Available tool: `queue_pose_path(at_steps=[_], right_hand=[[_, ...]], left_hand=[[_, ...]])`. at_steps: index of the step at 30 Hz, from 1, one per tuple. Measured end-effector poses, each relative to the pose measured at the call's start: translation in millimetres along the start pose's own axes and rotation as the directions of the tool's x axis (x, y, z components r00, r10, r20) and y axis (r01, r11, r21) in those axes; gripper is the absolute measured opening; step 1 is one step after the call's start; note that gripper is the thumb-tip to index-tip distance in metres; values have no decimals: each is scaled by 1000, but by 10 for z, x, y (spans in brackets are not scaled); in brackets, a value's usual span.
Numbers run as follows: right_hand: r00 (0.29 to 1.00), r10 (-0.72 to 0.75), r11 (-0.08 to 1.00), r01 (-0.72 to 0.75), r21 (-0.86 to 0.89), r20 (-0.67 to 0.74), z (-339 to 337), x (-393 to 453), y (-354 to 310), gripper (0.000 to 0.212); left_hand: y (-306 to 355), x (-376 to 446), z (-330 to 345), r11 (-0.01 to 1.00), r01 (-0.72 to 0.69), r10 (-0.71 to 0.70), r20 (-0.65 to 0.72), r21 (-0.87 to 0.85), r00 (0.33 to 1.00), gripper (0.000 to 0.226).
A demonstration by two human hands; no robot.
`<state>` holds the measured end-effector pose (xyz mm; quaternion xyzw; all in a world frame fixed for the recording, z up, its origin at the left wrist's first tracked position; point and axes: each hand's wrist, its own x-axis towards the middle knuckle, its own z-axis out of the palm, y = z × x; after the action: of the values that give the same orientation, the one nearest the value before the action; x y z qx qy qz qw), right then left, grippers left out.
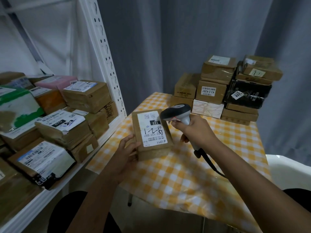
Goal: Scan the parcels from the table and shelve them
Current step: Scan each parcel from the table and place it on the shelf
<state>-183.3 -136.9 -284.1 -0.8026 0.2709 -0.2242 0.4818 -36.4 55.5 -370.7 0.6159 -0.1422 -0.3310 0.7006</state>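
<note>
A flat brown parcel (pixel 152 134) with a white label marked 122 lies on the yellow-checked table (pixel 176 179). My left hand (pixel 125 153) grips its near left corner, with the thumb on top. My right hand (pixel 196 130) holds a grey and black barcode scanner (pixel 178 112) by its handle. The scanner's head points at the label from the right, close above the parcel. A black cable trails from the handle across the table.
Several stacked parcels (pixel 223 86) stand at the table's far right, among them a black one tagged 108. A white metal shelf (pixel 107 78) on the left holds several labelled parcels (pixel 60 125). A white tub edge (pixel 289 169) sits at the right. Grey curtains hang behind.
</note>
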Motion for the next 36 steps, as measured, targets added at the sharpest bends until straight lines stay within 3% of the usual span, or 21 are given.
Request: queue_pose_path(at_steps=[3,6,10,12,15,18,24,28,32,36], right_hand=[[1000,-23,999,23,-36,3,-91,-4,-113,23],[997,-53,993,59,-107,57,-188,-15,-229,24],[988,-68,977,94,-190,142,-271,-77,-349,23],[983,-64,980,94,-175,169,-301,-113,-403,20],[972,-4,999,14,-42,235,-334,-139,-459,20],[956,57,996,-72,43,288,-365,-133,-473,18],[938,133,991,-131,-28,322,-439,-134,-450,21],[933,151,988,-147,-37,328,-440,-145,-430,28],[928,169,986,-162,-48,333,-470,-164,-412,30],[929,164,986,-158,-45,333,-497,-170,-401,30]], left_hand=[[-7,114,83,995,-75,68,-108,-66,992,54],[-62,221,134,990,-139,138,-164,7,977,65],[-94,255,140,990,-96,107,-108,107,988,104],[-102,259,160,991,-75,81,-53,111,995,112],[-105,261,189,995,-65,67,-17,80,998,90],[-103,263,186,995,-71,71,5,73,997,95],[-122,284,187,991,-96,96,1,89,995,75],[-104,275,206,993,-96,97,-19,67,995,74],[-105,263,242,991,-112,113,-19,75,993,46],[-88,245,271,988,-122,124,-14,94,992,40]])
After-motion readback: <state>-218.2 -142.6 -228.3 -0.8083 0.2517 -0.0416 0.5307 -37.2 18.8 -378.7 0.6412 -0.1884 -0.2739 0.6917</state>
